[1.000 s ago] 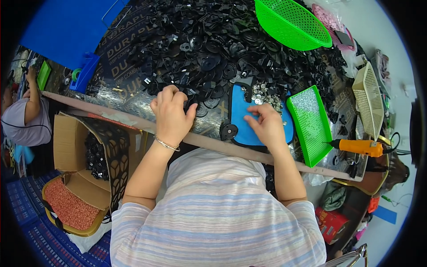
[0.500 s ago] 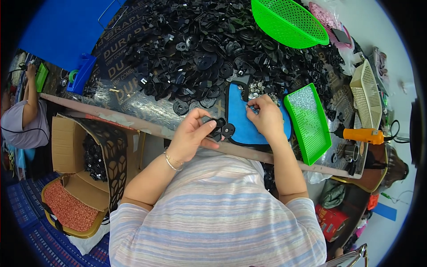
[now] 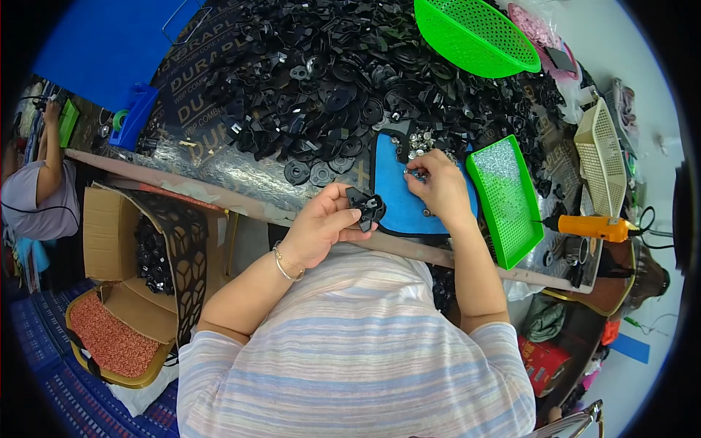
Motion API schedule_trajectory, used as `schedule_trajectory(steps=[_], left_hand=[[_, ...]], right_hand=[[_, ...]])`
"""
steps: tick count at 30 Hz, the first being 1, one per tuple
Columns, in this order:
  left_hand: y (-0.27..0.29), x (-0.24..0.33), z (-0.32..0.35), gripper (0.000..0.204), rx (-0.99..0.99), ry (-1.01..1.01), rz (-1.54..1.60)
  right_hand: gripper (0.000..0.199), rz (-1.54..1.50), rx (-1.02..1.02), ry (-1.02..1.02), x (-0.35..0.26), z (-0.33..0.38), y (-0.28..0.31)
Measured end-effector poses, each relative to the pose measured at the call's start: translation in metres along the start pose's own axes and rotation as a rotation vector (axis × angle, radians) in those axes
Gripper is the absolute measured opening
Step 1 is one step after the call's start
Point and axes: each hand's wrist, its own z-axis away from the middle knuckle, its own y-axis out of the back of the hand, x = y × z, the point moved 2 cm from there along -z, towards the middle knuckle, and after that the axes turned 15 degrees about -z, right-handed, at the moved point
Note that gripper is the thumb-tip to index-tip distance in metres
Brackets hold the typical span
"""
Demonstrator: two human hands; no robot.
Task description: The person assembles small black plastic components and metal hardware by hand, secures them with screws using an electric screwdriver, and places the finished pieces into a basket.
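Note:
Near the table's front edge, my left hand (image 3: 321,228) pinches a black plastic part (image 3: 366,209) between thumb and fingers. Its upper face shows some recesses; the exact kind cannot be made out. My right hand (image 3: 444,188) is over a blue cloth mat (image 3: 398,201) with a black border, its thumb and fingertips closed together on a small shiny metal piece (image 3: 416,174). More small round metal pieces (image 3: 423,141) lie in a cluster at the mat's far edge. A lone one (image 3: 428,212) rests on the mat beneath my right wrist.
A large heap of black plastic parts (image 3: 321,95) covers the table beyond. Right of the mat are a green tray (image 3: 515,244) of tiny silvery pieces and an orange-handled electric tool (image 3: 593,227). A green basket (image 3: 475,44) stands behind; a cardboard box (image 3: 109,233) sits at left.
My left hand has turned the black part, so its recessed face now shows. The right hand has stayed over the mat, shifting slightly, and a metal piece is now visible below it.

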Motion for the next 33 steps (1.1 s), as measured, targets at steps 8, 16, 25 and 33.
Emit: schedule_trajectory(steps=[8,16,25,33], left_hand=[[-0.003,-0.001,-0.004,0.027,-0.029,0.007,-0.027],[-0.011,-0.001,-0.007,0.023,-0.089,0.016,-0.052],[-0.012,-0.009,-0.007,0.027,-0.085,0.017,-0.037],[-0.010,-0.009,-0.004,0.028,-0.094,0.015,-0.043]], right_hand=[[0.018,-0.384,-0.028,-0.005,-0.005,0.014,0.012],[0.020,-0.519,-0.197,0.036,-0.038,0.022,0.012],[0.017,-0.189,-0.258,0.128,-0.070,0.024,0.008],[0.020,-0.102,-0.248,0.160,-0.077,0.024,0.006]])
